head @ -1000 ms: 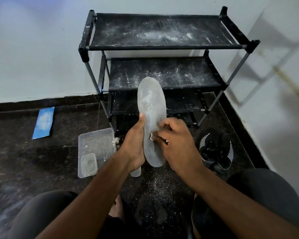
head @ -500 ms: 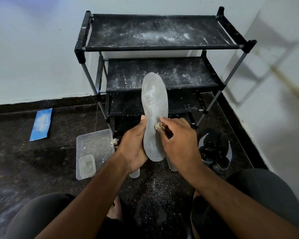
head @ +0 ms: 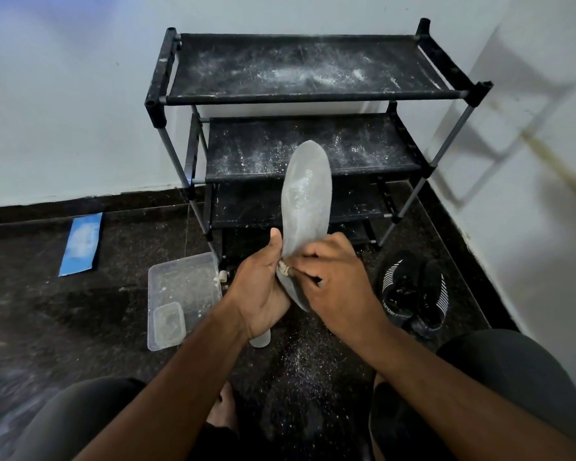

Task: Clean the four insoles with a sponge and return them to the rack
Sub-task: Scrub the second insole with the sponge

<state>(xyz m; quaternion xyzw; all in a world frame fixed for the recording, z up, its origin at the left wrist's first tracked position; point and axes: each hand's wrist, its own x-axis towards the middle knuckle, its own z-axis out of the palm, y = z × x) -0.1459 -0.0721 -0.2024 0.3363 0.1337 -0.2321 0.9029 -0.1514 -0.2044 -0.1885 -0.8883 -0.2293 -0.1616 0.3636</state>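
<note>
A person crouches on the dark stone floor (head: 80, 311), knees at the near edge of the frame, both hands raised together around a single grey insole (head: 305, 201). The left hand (head: 263, 291) grips the insole's lower half from the left side, thumb up along its edge, holding it upright with the toe end pointing toward the rack (head: 306, 66). The right hand (head: 340, 287) pinches a small pale sponge (head: 284, 269) against the insole's lower left edge, right beside the left palm. A second earlier the sponge sat nearer the middle of the insole; it has since been drawn down toward the heel, which suggests one wiping pass is ending and scrubbing of this insole goes on. White powder still clings to the upper half. Below the hands, the end of another pale insole (head: 259, 339) peeks out on the floor amid scattered powder. To the left lies a clear plastic tray (head: 193, 287) with a smaller tub (head: 169, 322) inside; to the right, a pair of black shoes (head: 413, 291). Further left, a blue strip (head: 80, 242) lies near the wall. The powder-dusted rack stands in the corner, no insoles visible on its shelves; the task looks far from finished.
</note>
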